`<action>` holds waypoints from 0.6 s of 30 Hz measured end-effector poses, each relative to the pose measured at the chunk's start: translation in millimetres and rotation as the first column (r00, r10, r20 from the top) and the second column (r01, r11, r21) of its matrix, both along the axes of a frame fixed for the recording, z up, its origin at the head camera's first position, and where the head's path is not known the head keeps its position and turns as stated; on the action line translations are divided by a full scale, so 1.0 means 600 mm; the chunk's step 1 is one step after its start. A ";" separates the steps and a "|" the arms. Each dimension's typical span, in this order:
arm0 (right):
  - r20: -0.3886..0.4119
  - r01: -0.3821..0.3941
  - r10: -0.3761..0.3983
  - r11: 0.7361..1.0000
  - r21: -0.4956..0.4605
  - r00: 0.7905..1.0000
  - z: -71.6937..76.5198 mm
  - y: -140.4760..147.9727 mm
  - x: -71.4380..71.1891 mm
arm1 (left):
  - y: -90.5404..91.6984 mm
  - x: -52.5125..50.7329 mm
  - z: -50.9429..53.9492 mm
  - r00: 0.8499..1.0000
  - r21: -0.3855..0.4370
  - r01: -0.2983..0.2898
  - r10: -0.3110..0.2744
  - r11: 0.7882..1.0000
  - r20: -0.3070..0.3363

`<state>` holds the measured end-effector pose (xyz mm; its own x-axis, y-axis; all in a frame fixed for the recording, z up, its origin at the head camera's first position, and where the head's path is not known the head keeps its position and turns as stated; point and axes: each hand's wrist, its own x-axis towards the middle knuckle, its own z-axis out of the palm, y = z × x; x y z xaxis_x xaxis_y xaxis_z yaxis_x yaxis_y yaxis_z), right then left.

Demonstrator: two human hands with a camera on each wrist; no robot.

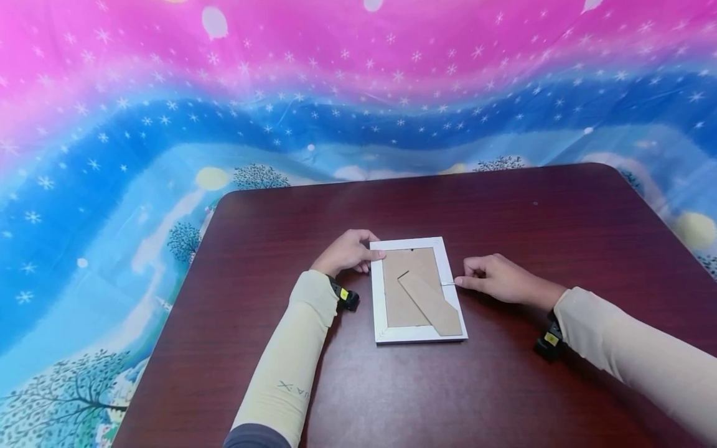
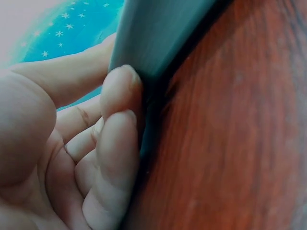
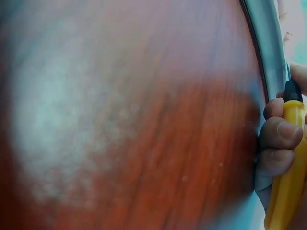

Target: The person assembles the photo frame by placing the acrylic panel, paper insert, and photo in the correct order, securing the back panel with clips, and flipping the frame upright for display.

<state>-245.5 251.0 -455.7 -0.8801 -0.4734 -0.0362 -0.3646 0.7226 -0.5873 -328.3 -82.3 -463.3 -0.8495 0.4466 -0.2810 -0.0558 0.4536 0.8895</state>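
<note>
1 frame [image 1: 413, 292], 1 yellow tool [image 3: 288, 196], 2 hands [image 1: 346, 254], 2 wrist cameras [image 1: 348, 300], 1 table [image 1: 482, 386]

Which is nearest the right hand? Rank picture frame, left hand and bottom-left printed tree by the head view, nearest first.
1. The picture frame, just left of the right hand.
2. The left hand, at the picture frame's upper-left corner.
3. The printed tree, bottom left.

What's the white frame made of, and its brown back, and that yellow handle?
White frame: maybe painted wood or plastic; its smooth, even colour leaves it open. Brown back: probably fibreboard or thick cardboard, being dull, flat and tan. Yellow handle: likely plastic, being brightly coloured, smooth and slightly shiny.
</note>
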 end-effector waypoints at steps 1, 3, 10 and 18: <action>0.003 -0.004 0.004 1.000 -0.002 1.000 0.000 -0.001 -0.001 | 0.000 0.000 0.001 1.000 -0.002 0.003 -0.003 1.000 0.001; 0.005 -0.009 0.009 1.000 -0.005 1.000 -0.001 -0.002 -0.003 | 0.000 0.002 0.003 1.000 -0.007 0.017 -0.016 1.000 0.009; 0.003 -0.006 0.006 1.000 -0.007 1.000 0.001 0.002 -0.003 | 0.002 0.005 0.008 0.996 0.002 0.059 -0.059 0.998 0.069; 0.006 -0.013 0.013 1.000 -0.011 1.000 -0.002 0.001 -0.006 | 0.003 0.004 0.007 0.992 0.006 0.080 -0.080 0.997 0.097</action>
<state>-248.9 251.8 -456.6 -0.8738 -0.4848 -0.0365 -0.3698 0.7116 -0.5974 -325.6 -80.7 -459.4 -0.7796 0.5125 -0.3598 -0.1060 0.4584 0.8824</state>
